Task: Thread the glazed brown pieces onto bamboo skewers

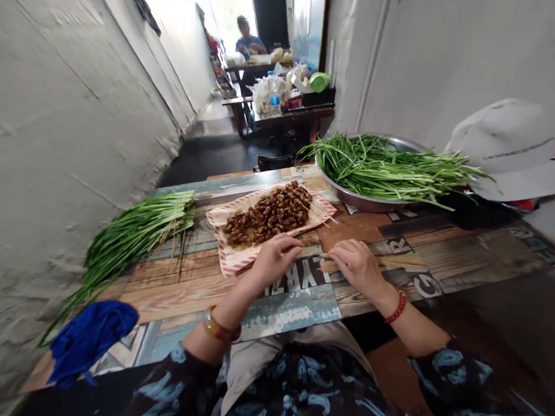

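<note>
My left hand point(276, 257) is just in front of the paper-lined tray point(228, 265), its thumb and fingertips pressed together; what they hold, if anything, is too small to make out. My right hand point(356, 263) rests on thin wooden skewers point(400, 261) lying on the table, its fingers closed over their left ends. Brown, glossy pieces point(277, 209), possibly insect pupae, are heaped on the red-and-white striped paper. A few skewers point(322, 215) stick out over the tray's right edge.
Green stalks point(133, 236) with skewers lie at the left, beside a blue cloth point(95, 338). At the back right, a metal bowl point(354, 199) holds more greens point(389, 168), near a white cap point(514, 151). A person point(248, 41) sits at a far table.
</note>
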`<state>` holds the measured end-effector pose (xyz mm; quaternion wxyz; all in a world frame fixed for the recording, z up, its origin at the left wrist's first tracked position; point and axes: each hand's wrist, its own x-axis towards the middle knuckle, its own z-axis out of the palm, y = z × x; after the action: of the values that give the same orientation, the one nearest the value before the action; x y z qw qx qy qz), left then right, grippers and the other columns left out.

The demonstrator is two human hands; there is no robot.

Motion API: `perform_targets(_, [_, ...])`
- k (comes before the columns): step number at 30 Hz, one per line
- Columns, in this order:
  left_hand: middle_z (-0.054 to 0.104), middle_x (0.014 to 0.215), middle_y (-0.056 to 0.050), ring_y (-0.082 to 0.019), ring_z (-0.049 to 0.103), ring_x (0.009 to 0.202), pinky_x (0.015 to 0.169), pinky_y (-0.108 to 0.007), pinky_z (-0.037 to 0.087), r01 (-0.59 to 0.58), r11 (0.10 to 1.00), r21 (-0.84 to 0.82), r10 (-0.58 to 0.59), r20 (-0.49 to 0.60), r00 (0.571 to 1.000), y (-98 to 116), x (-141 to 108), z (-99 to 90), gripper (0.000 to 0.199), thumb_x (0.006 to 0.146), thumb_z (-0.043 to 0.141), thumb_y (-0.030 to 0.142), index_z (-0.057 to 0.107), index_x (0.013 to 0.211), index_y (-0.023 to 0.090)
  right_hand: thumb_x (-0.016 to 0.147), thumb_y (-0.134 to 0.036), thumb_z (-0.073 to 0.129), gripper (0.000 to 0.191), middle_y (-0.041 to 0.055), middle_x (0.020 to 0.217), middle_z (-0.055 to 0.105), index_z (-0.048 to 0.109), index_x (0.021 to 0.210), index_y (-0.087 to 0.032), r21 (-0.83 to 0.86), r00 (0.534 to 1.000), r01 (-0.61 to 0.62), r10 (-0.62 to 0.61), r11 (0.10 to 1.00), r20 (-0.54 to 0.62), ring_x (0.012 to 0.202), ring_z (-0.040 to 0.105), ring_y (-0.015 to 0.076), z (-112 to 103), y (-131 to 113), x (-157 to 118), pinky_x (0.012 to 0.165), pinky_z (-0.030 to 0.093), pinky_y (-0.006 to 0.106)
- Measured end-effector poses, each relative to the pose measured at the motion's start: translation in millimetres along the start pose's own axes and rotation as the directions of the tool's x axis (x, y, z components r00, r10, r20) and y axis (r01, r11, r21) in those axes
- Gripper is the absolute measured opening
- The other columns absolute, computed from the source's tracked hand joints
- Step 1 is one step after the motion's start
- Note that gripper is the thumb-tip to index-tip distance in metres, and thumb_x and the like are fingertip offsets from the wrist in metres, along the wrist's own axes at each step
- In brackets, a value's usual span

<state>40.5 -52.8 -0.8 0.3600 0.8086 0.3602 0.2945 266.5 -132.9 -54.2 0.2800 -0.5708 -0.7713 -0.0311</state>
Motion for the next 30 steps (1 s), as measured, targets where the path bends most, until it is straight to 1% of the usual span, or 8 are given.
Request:
perform_targets(2, [0.067, 0.089, -0.01, -0.021, 0.061, 0.085, 0.078, -0.035, 0.046, -0.111, 0.978, 0.178, 0.103, 0.054, 0.993, 5, 7, 18.3, 0.018, 0.087, 0.059, 0.031, 0.072, 0.087, 0.019, 0.1, -0.027, 0.045, 0.024, 0.0049, 0.091, 0.068, 0.065, 0.088, -0.022, -0.011, 0.999, 0.019, -0.02, 1.0, -0.039, 0.087, 0.056, 0.0206, -1, 0, 0, 0.078, 0.036, 0.034])
perform_targets(4, [0.066, 0.09, -0.011, -0.024, 0.059, 0.088, 0.079, -0.038, 0.045, -0.21, 0.906, 0.366, 0.191, 0.09, 0.978, 9, 12, 31.6, 0.019, 0.088, 0.058, 0.031, 0.072, 0.088, 0.018, 0.099, -0.025, 0.046, 0.023, 0.0043, 0.086, 0.067, 0.064, 0.084, -0.022, -0.025, 0.997, 0.025, -0.027, 0.999, -0.076, 0.083, 0.055, 0.0203, 0, -1, 2, 0.076, 0.036, 0.034])
perform_targets(8, [0.063, 0.082, -0.01, -0.023, 0.057, 0.084, 0.077, -0.038, 0.043, -0.312, 0.773, 0.552, 0.254, 0.181, 0.95, 12, 21, 41.4, 0.025, 0.091, 0.052, 0.03, 0.07, 0.077, 0.019, 0.097, -0.02, 0.047, 0.019, 0.0042, 0.081, 0.063, 0.061, 0.084, -0.021, -0.037, 0.992, 0.022, -0.026, 0.999, -0.122, 0.08, 0.053, 0.0206, 5, -4, 6, 0.075, 0.038, 0.033])
perform_targets(14, [0.062, 0.088, -0.01, -0.024, 0.056, 0.091, 0.082, -0.038, 0.041, -0.324, 0.754, 0.572, 0.263, 0.19, 0.946, 15, 21, 48.4, 0.025, 0.092, 0.05, 0.034, 0.07, 0.087, 0.019, 0.095, -0.015, 0.046, 0.017, 0.0068, 0.085, 0.063, 0.06, 0.087, -0.019, -0.072, 0.997, 0.057, -0.061, 0.996, -0.056, 0.084, 0.053, 0.0229, 4, -5, 0, 0.078, 0.038, 0.035])
perform_targets(17, [0.064, 0.09, -0.009, -0.024, 0.056, 0.091, 0.082, -0.038, 0.039, -0.308, 0.739, 0.599, 0.208, 0.232, 0.95, 17, 17, 53.3, 0.025, 0.091, 0.052, 0.035, 0.07, 0.085, 0.019, 0.096, -0.017, 0.044, 0.016, 0.0076, 0.085, 0.062, 0.059, 0.09, -0.018, -0.048, 0.996, 0.081, -0.083, 0.996, -0.037, 0.083, 0.053, 0.023, 7, -2, -5, 0.077, 0.039, 0.035])
perform_targets(21, [0.065, 0.095, -0.007, -0.022, 0.057, 0.092, 0.078, -0.035, 0.039, -0.273, 0.747, 0.606, 0.145, 0.253, 0.957, 17, 12, 55.1, 0.024, 0.092, 0.051, 0.032, 0.07, 0.091, 0.018, 0.095, -0.018, 0.045, 0.012, 0.0071, 0.085, 0.062, 0.056, 0.095, -0.017, 0.025, 0.991, 0.11, -0.108, 0.994, -0.076, 0.081, 0.055, 0.0221, 14, 5, -9, 0.076, 0.043, 0.034])
perform_targets(26, [0.066, 0.1, -0.007, -0.022, 0.058, 0.097, 0.077, -0.034, 0.04, -0.311, 0.748, 0.587, 0.188, 0.262, 0.947, 8, 8, 59.8, 0.021, 0.092, 0.049, 0.027, 0.068, 0.093, 0.018, 0.091, -0.018, 0.049, 0.013, 0.0056, 0.083, 0.06, 0.054, 0.103, -0.016, 0.054, 0.988, 0.128, -0.122, 0.99, -0.097, 0.077, 0.057, 0.021, 19, 8, -14, 0.075, 0.047, 0.034])
perform_targets(30, [0.066, 0.098, -0.01, -0.021, 0.059, 0.093, 0.077, -0.034, 0.041, -0.355, 0.737, 0.575, 0.221, 0.291, 0.931, -1, 8, 65.9, 0.022, 0.092, 0.048, 0.025, 0.067, 0.09, 0.015, 0.089, -0.019, 0.051, 0.018, 0.006, 0.085, 0.061, 0.053, 0.106, -0.016, 0.049, 0.991, 0.115, -0.11, 0.992, -0.08, 0.076, 0.058, 0.0214, 23, 10, -17, 0.076, 0.049, 0.036])
